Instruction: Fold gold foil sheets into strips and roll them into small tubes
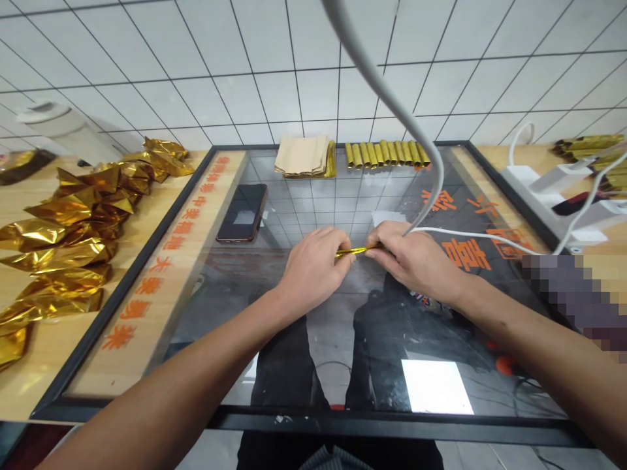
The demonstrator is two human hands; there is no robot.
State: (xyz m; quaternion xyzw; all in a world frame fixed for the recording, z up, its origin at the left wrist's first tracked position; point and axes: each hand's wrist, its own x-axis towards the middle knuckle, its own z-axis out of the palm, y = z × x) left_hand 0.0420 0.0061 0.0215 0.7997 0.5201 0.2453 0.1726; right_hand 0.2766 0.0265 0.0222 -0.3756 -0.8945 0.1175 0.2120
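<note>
Between my two hands, a thin piece of gold foil paper (353,252) is stretched sideways above the glass panel. My left hand (317,264) pinches its left end, and my right hand (399,251) grips the right end with thumb and fingers. The strip looks narrow, rolled or folded; the fingers hide its ends. Farther back on the glass lies a stack of tan paper sheets (301,155) with gold undersides. To its right, several small gold paper rolls (386,154) lie side by side in a row.
A black-framed glass panel (313,418) covers the table middle. A phone (241,213) lies at its left, with folded gold foil pieces (63,235) beyond. A white cable (386,91) hangs over my right hand. A power strip (548,196) stands at right, before the tiled wall (313,52).
</note>
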